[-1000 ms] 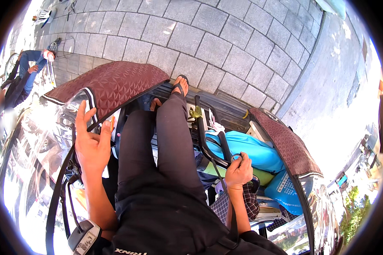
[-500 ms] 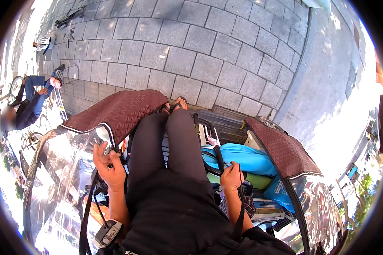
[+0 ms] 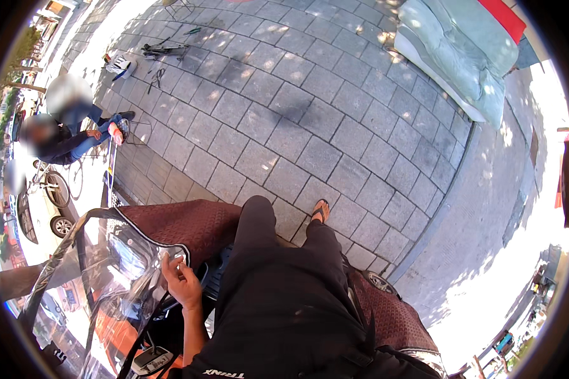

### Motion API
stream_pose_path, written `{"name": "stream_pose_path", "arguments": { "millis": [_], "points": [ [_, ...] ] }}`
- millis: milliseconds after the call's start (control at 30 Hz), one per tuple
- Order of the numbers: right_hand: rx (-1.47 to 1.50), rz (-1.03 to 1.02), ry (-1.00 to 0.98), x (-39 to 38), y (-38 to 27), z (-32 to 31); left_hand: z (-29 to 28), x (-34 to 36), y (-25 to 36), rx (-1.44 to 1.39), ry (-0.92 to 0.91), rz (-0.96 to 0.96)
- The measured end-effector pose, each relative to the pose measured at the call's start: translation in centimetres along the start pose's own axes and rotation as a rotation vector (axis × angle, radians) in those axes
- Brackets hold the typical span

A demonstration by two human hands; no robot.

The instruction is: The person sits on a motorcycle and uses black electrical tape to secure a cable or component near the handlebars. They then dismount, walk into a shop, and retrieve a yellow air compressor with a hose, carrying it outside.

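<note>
My left hand (image 3: 183,284) is loosely closed, holding a small thin white thing that looks like a cigarette between its fingers. It is beside the clear plastic sheet (image 3: 91,284) and the quilted maroon cover (image 3: 189,224) of the vehicle. My right hand is out of sight behind my body. My dark-trousered legs reach past the covers toward the paving; my sandalled foot (image 3: 322,208) shows on it. A second maroon cover (image 3: 398,316) lies at my right.
Two people (image 3: 63,139) are at the left, with a bicycle (image 3: 57,189) and a parked car (image 3: 62,226) beyond. Tools (image 3: 161,52) and a white bag (image 3: 121,67) lie on the paving (image 3: 265,114). A pale green padded sofa or mattress (image 3: 455,50) stands at upper right beside a kerb.
I have risen and moved forward, my legs going outward over the paving. My right hand and the blue bundle in the vehicle have gone out of sight. More paving and the pale padded piece appear.
</note>
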State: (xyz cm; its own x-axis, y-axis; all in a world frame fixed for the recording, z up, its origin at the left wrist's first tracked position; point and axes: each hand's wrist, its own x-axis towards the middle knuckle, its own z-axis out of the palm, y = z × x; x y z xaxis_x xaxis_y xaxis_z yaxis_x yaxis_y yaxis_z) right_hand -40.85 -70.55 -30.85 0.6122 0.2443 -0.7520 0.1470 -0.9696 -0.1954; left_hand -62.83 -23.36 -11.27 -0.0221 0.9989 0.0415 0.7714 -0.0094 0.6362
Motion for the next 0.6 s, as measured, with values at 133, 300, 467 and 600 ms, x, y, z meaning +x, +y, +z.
{"name": "stream_pose_path", "arguments": {
  "millis": [133, 300, 467, 600],
  "points": [
    [-0.114, -0.095, 0.046, 13.2, -4.2, -14.3, 7.5, 4.7, 6.4, 0.039, -0.178, -0.024],
    [0.067, -0.351, 0.319, 26.8, -14.2, -31.3, 4.6, 7.0, -3.6, 0.868, -0.635, -0.303],
    [0.200, -0.575, 0.645, 35.3, -25.7, -52.2, 3.7, 12.9, -5.4, 0.656, -1.092, -0.661],
    [0.362, -0.367, 0.463, 34.8, -38.0, -56.6, 10.1, 17.6, -9.1, 0.188, -0.702, -0.921]
  ]
}}
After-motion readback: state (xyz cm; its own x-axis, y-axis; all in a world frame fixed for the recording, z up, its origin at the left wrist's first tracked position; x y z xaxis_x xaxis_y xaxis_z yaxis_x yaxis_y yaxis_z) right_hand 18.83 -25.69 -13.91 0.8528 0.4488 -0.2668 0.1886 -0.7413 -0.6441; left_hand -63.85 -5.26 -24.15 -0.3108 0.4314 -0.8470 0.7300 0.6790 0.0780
